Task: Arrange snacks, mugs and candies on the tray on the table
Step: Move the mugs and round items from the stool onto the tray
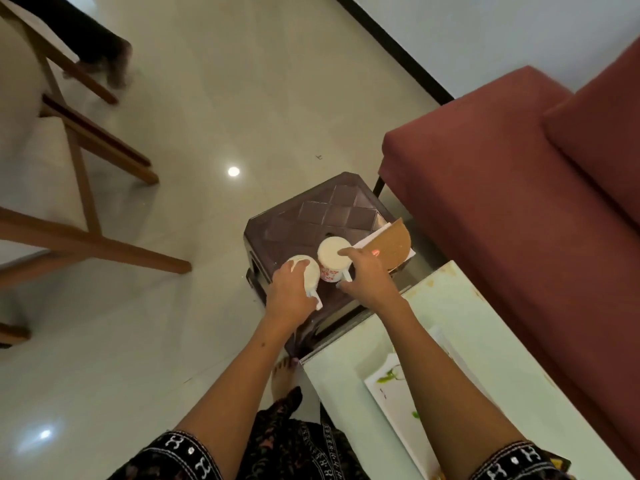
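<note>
Mug-fetching step: left hand (289, 289) grips a plain white mug (308, 271); right hand (367, 275) grips a red-lettered white mug (331, 258) mid-frame. Next, I think: carry both to the white tray (398, 403), lower right.

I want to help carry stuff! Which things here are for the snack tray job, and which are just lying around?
For the job:
- plain white mug, gripped by the left hand
- white mug with red print, under the right hand
- white tray on the glass table

Just lying about:
- brown plastic stool the mugs stand on
- cardboard piece
- maroon sofa
- wooden chairs
</note>
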A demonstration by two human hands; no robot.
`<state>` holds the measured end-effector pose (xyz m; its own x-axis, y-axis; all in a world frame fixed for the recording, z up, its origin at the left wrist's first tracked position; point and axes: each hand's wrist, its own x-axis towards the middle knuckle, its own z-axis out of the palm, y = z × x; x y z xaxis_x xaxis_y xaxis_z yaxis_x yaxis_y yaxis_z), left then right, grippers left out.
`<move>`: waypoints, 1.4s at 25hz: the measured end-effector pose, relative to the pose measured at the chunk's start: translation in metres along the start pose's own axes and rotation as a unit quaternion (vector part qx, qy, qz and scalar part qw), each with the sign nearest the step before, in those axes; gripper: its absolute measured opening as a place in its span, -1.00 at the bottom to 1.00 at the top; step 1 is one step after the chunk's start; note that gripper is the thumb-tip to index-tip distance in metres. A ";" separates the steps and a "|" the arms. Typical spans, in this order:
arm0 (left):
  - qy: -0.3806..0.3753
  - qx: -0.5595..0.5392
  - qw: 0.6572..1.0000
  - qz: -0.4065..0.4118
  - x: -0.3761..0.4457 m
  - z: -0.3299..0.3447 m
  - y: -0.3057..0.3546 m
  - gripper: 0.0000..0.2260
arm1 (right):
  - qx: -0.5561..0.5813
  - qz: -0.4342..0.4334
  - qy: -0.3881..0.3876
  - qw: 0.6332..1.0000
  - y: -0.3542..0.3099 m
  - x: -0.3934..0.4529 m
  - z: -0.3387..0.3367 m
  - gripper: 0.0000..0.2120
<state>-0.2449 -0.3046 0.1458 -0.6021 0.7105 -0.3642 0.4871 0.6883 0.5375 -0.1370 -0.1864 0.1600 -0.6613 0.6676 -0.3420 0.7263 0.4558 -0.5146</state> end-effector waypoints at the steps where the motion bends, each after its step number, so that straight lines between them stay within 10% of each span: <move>1: -0.021 0.045 0.999 0.008 0.012 0.003 -0.004 -0.28 | -0.027 0.000 -0.009 1.000 -0.001 0.014 0.006 -0.38; 20: -0.130 0.085 0.988 0.012 0.060 0.011 -0.018 -0.22 | -0.148 0.017 -0.060 0.987 0.006 0.079 0.035 -0.26; 35: -0.128 0.068 0.989 0.036 -0.116 0.084 0.069 -0.23 | -0.167 0.014 -0.028 0.985 0.096 -0.116 -0.035 -0.24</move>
<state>-0.0881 -0.3269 0.1610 -0.3904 0.7606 -0.5187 0.6143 0.6348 0.4686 0.0162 -0.1996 0.1783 -0.6424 0.6538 -0.3998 0.7597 0.6120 -0.2197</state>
